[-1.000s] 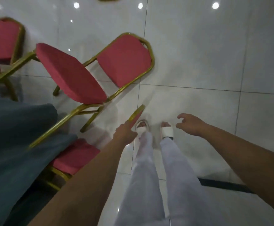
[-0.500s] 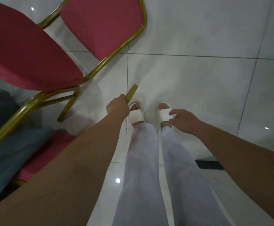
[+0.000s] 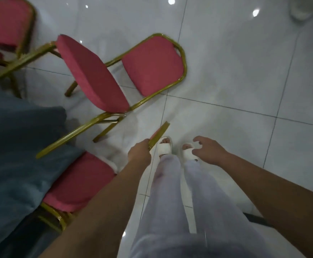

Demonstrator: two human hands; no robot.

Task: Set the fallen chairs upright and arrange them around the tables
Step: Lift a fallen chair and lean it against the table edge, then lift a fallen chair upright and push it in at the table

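View pulled back since earlier; left grip [image 3: 139, 155] kept its hold, curled round the back rim of near chair [image 3: 77, 183], beside blue-clothed surface [image 3: 12, 146]. Right grip [image 3: 209, 151] loose, empty. Beyond, fallen chair [image 3: 96, 77] on its side on the floor: stiff metal frame, likely light; take backrest top rail.

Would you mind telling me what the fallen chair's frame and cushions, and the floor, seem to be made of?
Frame: likely gold-painted metal tubing, faint sheen.
Cushions: red fabric, apparently matte.
Floor: glossy white tile, grout lines, mirrored lights.
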